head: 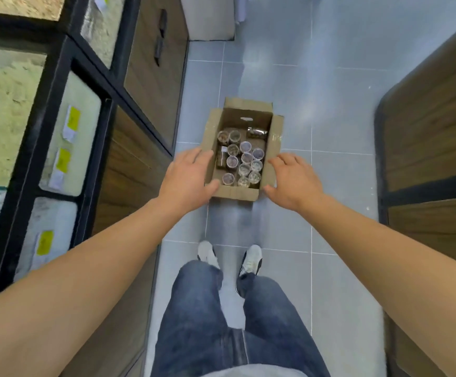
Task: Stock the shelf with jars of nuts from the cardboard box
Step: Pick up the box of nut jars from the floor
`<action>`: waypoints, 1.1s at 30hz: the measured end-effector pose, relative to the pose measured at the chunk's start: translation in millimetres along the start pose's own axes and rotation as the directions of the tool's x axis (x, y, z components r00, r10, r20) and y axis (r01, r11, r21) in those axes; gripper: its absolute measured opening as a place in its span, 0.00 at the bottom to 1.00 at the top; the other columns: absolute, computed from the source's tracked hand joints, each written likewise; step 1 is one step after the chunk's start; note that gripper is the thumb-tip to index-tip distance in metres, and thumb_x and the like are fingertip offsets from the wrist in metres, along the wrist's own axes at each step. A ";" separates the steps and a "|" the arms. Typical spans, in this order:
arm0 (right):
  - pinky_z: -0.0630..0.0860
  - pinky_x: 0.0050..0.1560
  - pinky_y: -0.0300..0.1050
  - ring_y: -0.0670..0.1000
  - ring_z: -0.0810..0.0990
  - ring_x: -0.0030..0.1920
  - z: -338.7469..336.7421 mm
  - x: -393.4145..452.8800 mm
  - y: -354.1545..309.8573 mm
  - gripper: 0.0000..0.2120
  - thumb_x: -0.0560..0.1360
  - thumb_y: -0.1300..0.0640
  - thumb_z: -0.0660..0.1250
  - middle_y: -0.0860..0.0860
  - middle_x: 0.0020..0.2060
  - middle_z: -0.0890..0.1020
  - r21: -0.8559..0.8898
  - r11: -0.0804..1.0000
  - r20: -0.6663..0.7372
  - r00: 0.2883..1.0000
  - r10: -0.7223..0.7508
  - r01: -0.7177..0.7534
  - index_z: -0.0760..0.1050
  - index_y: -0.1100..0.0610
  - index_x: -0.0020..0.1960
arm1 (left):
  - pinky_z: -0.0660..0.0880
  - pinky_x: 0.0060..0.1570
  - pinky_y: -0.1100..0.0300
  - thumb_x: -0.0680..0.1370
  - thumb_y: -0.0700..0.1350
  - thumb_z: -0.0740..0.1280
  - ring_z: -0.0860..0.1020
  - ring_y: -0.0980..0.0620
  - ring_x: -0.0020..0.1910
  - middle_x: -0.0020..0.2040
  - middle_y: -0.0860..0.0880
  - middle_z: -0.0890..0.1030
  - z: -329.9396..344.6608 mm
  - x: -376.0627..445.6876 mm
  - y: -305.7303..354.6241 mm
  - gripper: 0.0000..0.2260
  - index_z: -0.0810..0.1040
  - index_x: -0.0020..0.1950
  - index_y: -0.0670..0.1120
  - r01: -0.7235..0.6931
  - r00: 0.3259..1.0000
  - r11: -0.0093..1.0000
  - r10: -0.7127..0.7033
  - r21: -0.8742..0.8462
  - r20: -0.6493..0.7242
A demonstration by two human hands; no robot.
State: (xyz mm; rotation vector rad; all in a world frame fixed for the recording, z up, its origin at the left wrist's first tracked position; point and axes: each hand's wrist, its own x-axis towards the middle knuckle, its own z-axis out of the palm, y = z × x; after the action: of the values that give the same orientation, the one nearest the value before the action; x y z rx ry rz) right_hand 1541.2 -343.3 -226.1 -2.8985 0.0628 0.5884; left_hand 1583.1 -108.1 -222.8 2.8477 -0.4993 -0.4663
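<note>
While my left hand (186, 180) and right hand (292, 180) flank the cardboard box (271, 170), fingers spread and gripping nothing, an uneven lift risks toppling the jars (244, 161).

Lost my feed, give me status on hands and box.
Left hand and right hand open, flanking cardboard box on floor. Jars inside, untouched. Nothing blocking.

- The single head-worn wide-angle camera is looking steeply down from standing height onto the grey tiled floor (341, 170).
- It is facing 12 o'clock along the aisle, centring the open brown cardboard box (236, 192).
- The black-framed shelf unit (50, 85) is bending along 9 o'clock, the dark wooden cabinet (433, 137) at 3 o'clock.
- Being the only view, it is sharing nothing with another.
</note>
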 end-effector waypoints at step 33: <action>0.60 0.73 0.55 0.62 0.61 0.73 379.3 433.2 165.4 0.41 0.72 0.51 0.71 0.55 0.76 0.58 0.522 0.659 0.245 0.836 0.491 -0.541 0.53 0.52 0.79 | 0.59 0.73 0.50 0.74 0.50 0.69 0.58 0.46 0.76 0.77 0.48 0.60 393.3 436.3 -182.5 0.32 0.61 0.77 0.56 0.377 0.923 0.856 -0.316 -0.353 0.219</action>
State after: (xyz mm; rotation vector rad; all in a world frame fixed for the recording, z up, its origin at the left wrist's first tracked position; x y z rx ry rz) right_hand 1782.0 -437.0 -766.5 -2.2233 0.9239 0.6310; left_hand 1891.5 -157.7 -752.6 2.5181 0.0953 -0.7592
